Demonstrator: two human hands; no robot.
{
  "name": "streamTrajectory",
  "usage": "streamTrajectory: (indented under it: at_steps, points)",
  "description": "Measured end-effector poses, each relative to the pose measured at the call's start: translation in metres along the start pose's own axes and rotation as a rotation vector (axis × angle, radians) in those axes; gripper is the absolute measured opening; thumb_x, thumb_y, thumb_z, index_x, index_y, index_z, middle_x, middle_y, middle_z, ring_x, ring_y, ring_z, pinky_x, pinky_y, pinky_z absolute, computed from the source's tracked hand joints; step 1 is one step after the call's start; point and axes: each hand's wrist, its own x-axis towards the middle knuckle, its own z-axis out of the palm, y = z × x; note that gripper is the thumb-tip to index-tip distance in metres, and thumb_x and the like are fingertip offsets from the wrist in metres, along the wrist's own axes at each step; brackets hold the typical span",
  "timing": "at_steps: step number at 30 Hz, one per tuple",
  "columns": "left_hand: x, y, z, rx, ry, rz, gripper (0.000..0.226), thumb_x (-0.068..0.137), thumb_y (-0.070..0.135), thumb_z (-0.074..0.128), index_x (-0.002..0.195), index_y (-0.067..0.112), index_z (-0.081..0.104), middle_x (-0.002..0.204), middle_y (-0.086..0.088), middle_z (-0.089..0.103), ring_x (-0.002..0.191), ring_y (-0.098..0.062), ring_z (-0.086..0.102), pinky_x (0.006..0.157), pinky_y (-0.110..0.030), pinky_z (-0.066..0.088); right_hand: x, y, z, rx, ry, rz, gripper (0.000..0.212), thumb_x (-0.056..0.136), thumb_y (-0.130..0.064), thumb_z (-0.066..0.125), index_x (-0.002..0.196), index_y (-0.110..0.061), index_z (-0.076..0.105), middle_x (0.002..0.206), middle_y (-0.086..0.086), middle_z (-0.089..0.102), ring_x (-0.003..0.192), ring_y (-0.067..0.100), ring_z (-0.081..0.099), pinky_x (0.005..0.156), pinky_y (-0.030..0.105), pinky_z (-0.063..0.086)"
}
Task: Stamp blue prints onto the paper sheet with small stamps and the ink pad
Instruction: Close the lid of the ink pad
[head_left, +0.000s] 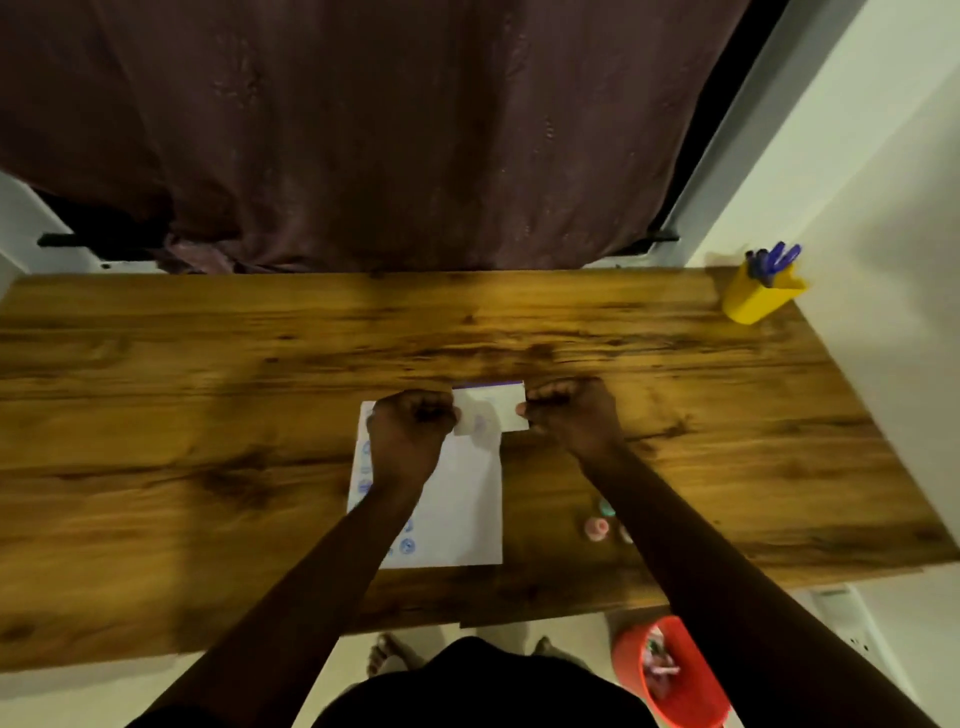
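Note:
A white paper sheet (457, 509) lies on the wooden table (208, 415), with several blue round prints along its left side and bottom. At the sheet's far right corner sits the ink pad (493, 408), a pale rectangular case with a blue strip on its far edge. My left hand (410, 431) grips its left end and my right hand (576, 415) grips its right end. Small stamps (596, 527), pinkish and blurred, lie on the table right of the sheet, partly behind my right forearm.
A yellow pen cup (761, 299) with blue pens stands at the table's far right corner. A dark curtain (389, 130) hangs behind the table. A red bin (670, 670) sits on the floor at the near right. A white wall (883, 208) borders the right side.

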Motion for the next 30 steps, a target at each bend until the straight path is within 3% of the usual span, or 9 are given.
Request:
streamTrajectory:
  at_steps: [3, 7, 9, 14, 18, 24, 27, 30]
  points:
    - [-0.003, 0.002, 0.034, 0.032, -0.09, 0.034, 0.019, 0.078, 0.007, 0.087, 0.085, 0.021, 0.077, 0.093, 0.002, 0.075, 0.081, 0.005, 0.065, 0.086, -0.025, 0.056, 0.011, 0.009, -0.034, -0.006, 0.034, 0.067, 0.022, 0.072, -0.001, 0.09, 0.089, 0.003, 0.078, 0.08, 0.019, 0.075, 0.062, 0.026, 0.069, 0.065, 0.037, 0.062]
    - [-0.01, -0.002, 0.072, 0.047, -0.193, -0.012, 0.013, 0.081, 0.001, 0.084, 0.091, 0.008, 0.079, 0.105, -0.014, 0.077, 0.102, -0.028, 0.074, 0.096, -0.051, 0.06, 0.026, 0.028, -0.065, -0.098, 0.072, 0.139, 0.021, 0.069, -0.004, 0.092, 0.085, -0.001, 0.079, 0.083, 0.017, 0.079, 0.061, 0.023, 0.073, 0.064, 0.035, 0.065]
    - [-0.014, -0.008, 0.083, 0.083, -0.221, -0.044, 0.014, 0.082, 0.003, 0.083, 0.096, 0.003, 0.08, 0.11, -0.02, 0.078, 0.108, -0.034, 0.073, 0.096, -0.055, 0.06, 0.031, 0.041, -0.073, -0.135, 0.073, 0.155, 0.02, 0.069, -0.006, 0.093, 0.084, -0.003, 0.08, 0.083, 0.017, 0.079, 0.062, 0.023, 0.074, 0.064, 0.037, 0.066]
    - [-0.02, -0.01, 0.097, 0.186, -0.254, -0.079, 0.02, 0.083, 0.01, 0.083, 0.103, 0.01, 0.082, 0.107, -0.012, 0.081, 0.101, -0.023, 0.076, 0.095, -0.042, 0.061, 0.037, 0.064, -0.081, -0.176, 0.047, 0.154, 0.026, 0.069, -0.009, 0.093, 0.09, -0.001, 0.08, 0.086, 0.019, 0.079, 0.082, 0.032, 0.077, 0.076, 0.049, 0.065]
    - [-0.022, -0.011, 0.102, 0.297, -0.263, -0.032, 0.021, 0.084, 0.015, 0.083, 0.105, 0.014, 0.082, 0.105, -0.005, 0.082, 0.079, 0.003, 0.065, 0.08, -0.012, 0.048, 0.038, 0.076, -0.081, -0.203, 0.043, 0.168, 0.025, 0.068, -0.013, 0.093, 0.089, -0.006, 0.081, 0.089, 0.014, 0.08, 0.084, 0.028, 0.077, 0.075, 0.044, 0.065]
    - [-0.024, -0.008, 0.105, 0.342, -0.266, -0.023, 0.02, 0.085, 0.015, 0.082, 0.105, 0.014, 0.082, 0.107, -0.004, 0.082, 0.084, 0.001, 0.064, 0.096, -0.025, 0.053, 0.041, 0.082, -0.08, -0.238, 0.05, 0.163, 0.02, 0.068, -0.02, 0.094, 0.083, -0.017, 0.08, 0.089, 0.006, 0.08, 0.077, 0.017, 0.075, 0.059, 0.027, 0.057]
    - [-0.025, -0.008, 0.106, 0.363, -0.271, -0.013, 0.02, 0.085, 0.014, 0.082, 0.105, 0.013, 0.082, 0.107, -0.005, 0.082, 0.083, 0.0, 0.064, 0.094, -0.024, 0.053, 0.042, 0.086, -0.08, -0.278, 0.045, 0.151, 0.024, 0.069, -0.022, 0.093, 0.089, -0.015, 0.081, 0.091, 0.005, 0.08, 0.072, 0.011, 0.07, 0.052, 0.02, 0.049]
    - [-0.027, -0.01, 0.106, 0.378, -0.272, 0.003, 0.02, 0.086, 0.012, 0.081, 0.106, 0.011, 0.082, 0.109, -0.006, 0.082, 0.088, -0.003, 0.066, 0.094, -0.023, 0.052, 0.041, 0.091, -0.078, -0.276, 0.04, 0.137, 0.024, 0.071, -0.021, 0.092, 0.091, -0.013, 0.081, 0.09, 0.008, 0.081, 0.076, 0.016, 0.074, 0.051, 0.019, 0.047]
